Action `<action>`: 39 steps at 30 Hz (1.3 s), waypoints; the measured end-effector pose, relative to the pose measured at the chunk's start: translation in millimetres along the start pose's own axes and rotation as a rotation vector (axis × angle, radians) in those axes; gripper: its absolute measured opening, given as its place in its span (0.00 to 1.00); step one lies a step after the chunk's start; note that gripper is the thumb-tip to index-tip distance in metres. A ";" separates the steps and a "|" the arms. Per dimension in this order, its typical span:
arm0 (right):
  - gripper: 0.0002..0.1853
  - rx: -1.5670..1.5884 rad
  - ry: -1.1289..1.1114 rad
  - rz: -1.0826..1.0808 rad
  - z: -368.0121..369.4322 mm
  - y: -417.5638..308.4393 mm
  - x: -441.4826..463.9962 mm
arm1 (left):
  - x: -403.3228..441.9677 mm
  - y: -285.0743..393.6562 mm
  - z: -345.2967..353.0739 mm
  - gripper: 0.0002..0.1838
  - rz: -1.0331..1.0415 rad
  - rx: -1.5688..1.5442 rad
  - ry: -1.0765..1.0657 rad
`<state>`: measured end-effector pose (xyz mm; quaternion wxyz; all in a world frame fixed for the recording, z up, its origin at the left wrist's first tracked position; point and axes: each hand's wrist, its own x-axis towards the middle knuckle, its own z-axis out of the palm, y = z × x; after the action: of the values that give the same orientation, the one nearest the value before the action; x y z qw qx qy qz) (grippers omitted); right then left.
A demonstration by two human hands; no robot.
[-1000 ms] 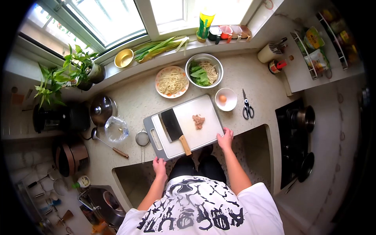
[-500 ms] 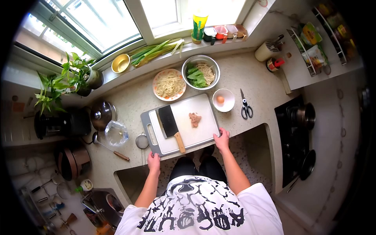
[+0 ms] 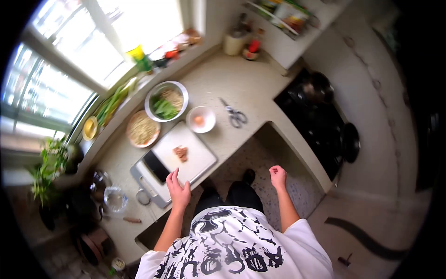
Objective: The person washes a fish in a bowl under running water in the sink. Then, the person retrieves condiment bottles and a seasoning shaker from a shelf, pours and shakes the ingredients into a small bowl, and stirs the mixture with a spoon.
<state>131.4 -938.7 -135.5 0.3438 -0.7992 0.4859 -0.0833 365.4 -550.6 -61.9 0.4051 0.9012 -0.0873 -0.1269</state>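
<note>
One left hand (image 3: 178, 189): fingers spread, near knife (image 3: 156, 166)
Right hand (image 3: 278, 176): curled, above floor (image 3: 260, 156)
Cutting board (image 3: 197, 151): knife, meat (image 3: 180, 154)

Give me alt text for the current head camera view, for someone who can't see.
Open left hand over a cutting board with a cleaver and chopped pieces; curled right hand away from the counter. Beyond the board: noodles, leafy greens, an egg in a white bowl, scissors.
</note>
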 end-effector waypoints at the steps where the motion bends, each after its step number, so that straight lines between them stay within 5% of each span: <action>1: 0.05 -0.003 0.040 0.039 -16.5 22.9 -1.1 | 7.8 17.6 17.1 0.35 0.076 0.038 -0.046; 12: 0.05 0.016 0.186 0.166 -171.7 167.2 31.9 | 4.5 213.8 241.1 0.33 0.614 0.192 -0.540; 22: 0.07 0.132 0.153 -0.023 -206.9 157.8 142.2 | -35.3 297.2 322.7 0.32 0.624 0.126 -0.515; 29: 0.11 0.149 -0.071 -0.166 -161.9 92.5 177.9 | -15.5 260.0 272.2 0.30 0.333 0.104 -0.377; 39: 0.16 0.183 -0.912 -0.241 8.7 18.6 97.9 | -138.3 88.1 149.9 0.25 -0.563 -0.193 0.058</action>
<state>172.4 -1021.7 -173.5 0.5789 -0.7712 0.1803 0.1939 184.0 -678.5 -69.6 0.4401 0.8506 0.1899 -0.2163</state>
